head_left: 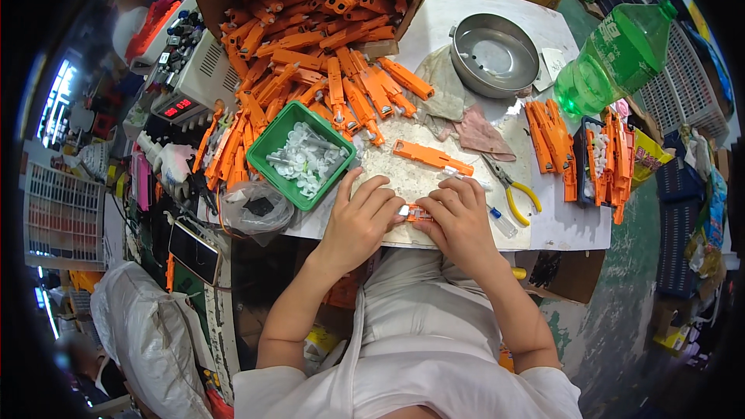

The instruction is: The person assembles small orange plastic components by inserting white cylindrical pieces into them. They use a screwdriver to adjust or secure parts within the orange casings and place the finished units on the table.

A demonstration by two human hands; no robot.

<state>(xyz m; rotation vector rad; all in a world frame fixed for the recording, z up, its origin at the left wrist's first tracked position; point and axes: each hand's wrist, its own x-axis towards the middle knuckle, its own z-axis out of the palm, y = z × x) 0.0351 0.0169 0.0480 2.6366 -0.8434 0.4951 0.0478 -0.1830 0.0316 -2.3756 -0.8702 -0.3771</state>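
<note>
Close to the table's front edge, both hands meet on a small orange plastic part (417, 212) with a white piece at its left end. My left hand (355, 219) is closed on that left end with its fingertips. From the other side, my right hand (464, 221) grips the part between thumb and fingers, covering much of it. Just beyond lies a longer orange plastic housing (431, 157). Yellow-handled pliers (510, 185) and a small screwdriver (502, 222) lie right of my right hand. A green tray (277, 185) of clear and white plastic pieces stands beyond my left hand.
A large heap of orange housings (310, 39) spills from a box at the back left. A metal bowl (497, 54), cloths (485, 132) and a green bottle (617, 58) stand or lie further right. More orange housings (551, 136) are at the right edge. A plastic bag (256, 208) sits left.
</note>
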